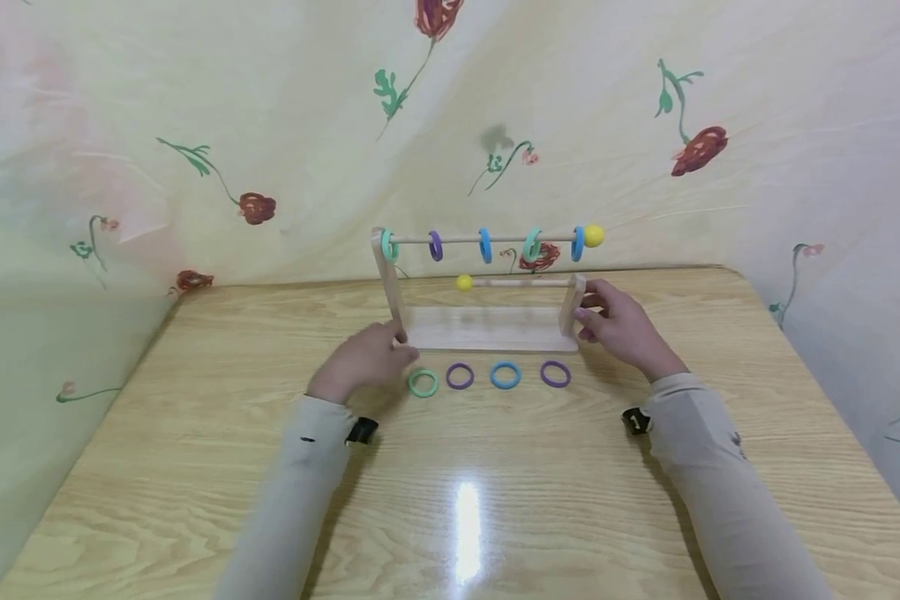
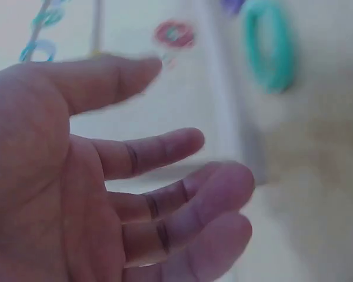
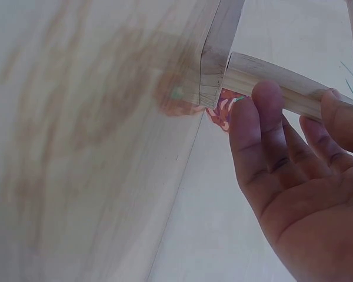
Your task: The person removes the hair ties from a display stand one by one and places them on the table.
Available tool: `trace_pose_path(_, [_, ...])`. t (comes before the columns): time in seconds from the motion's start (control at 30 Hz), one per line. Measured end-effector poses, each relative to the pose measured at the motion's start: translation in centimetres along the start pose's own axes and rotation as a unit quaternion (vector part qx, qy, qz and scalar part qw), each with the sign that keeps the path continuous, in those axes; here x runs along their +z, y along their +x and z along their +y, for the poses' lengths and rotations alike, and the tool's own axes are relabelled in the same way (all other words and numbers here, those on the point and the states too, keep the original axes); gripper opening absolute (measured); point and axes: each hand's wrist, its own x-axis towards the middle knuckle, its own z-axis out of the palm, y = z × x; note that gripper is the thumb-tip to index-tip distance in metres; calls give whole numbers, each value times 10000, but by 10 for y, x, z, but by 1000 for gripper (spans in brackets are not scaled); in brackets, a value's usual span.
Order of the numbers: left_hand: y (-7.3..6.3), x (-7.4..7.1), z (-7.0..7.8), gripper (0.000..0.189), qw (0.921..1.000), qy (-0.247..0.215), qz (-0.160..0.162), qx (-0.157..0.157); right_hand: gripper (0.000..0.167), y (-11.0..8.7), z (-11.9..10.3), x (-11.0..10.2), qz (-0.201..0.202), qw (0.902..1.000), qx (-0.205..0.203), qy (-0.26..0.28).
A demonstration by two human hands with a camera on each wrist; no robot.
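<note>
A wooden stand (image 1: pixel 487 340) has a tall left upright and a short right upright (image 1: pixel 573 304), each carrying a rod. Several green, purple and blue rings hang along the upper rod, among them a purple ring (image 1: pixel 436 246); a yellow ball (image 1: pixel 593 236) tips it. The lower rod (image 1: pixel 521 282) carries no rings and ends in a yellow ball. My right hand (image 1: pixel 621 323) holds the short upright between thumb and fingers. Beside the stand's left end is my left hand (image 1: pixel 367 360), fingers loosely bent and apart; the left wrist view is blurred, and contact with the wood is unclear.
In front of the stand, a green ring (image 1: pixel 423 395), a purple ring (image 1: pixel 460 387), a blue ring (image 1: pixel 506 387) and another purple ring (image 1: pixel 555 385) lie in a row on the wooden table (image 1: pixel 570 500). Flower-patterned cloth (image 1: pixel 307 125) hangs behind.
</note>
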Motion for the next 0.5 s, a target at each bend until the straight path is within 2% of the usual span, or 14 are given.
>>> trace_pose_path(0.13, [0,-31,-9,36,9981,-429,433,133,41,0,0,1,-8,10000,42,4])
trace_pose_path(0.23, [6,-48,-16,43,9901,-1094,729,490,41,1,1,1,9,10000,59,-4])
trace_pose_path(0.3, [12,-54,-20,49,9800,-1635,779,829,40,1,2,1,6,10000,47,-9])
trace_pose_path(0.37, [19,-55,-25,55,9673,-2129,719,1178,40,3,3,2,-34,10000,46,-30])
trace_pose_path(0.5, [36,-50,-32,57,9476,-2653,691,1640,39,5,5,1,-37,9999,42,-84])
